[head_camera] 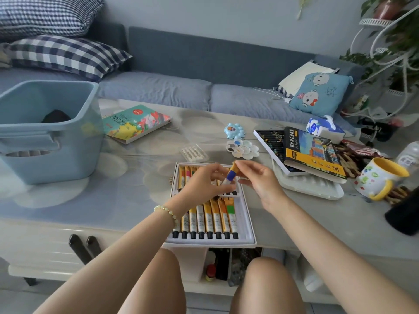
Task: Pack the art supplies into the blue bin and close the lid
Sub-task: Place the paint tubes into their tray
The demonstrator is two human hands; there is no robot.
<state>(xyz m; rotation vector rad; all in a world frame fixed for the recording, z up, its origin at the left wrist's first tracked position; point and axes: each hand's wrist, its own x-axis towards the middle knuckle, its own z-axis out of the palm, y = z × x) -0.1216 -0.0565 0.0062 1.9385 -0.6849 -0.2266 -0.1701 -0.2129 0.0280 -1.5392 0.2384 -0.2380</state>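
A white tray of paint tubes [246, 214] lies open at the table's front edge, with two rows of gold tubes. Above its far row, my left hand [204, 184] and my right hand [258, 177] both pinch one paint tube with a blue band [231, 174]. The blue bin [74, 141] stands open at the left with something dark inside; I see no lid. The acrylic colours box lid [136, 122], a blue palette [234, 130], a white palette [243, 148], a small white plastic case [195, 152] and an oil pastel box [313, 152] lie around.
A white mug with a yellow inside [378, 177] stands at the right, beside a plastic bottle [408, 155] and a dark object [403, 214]. A tissue pack [324, 128] sits behind the pastels. A sofa with cushions runs along the far side.
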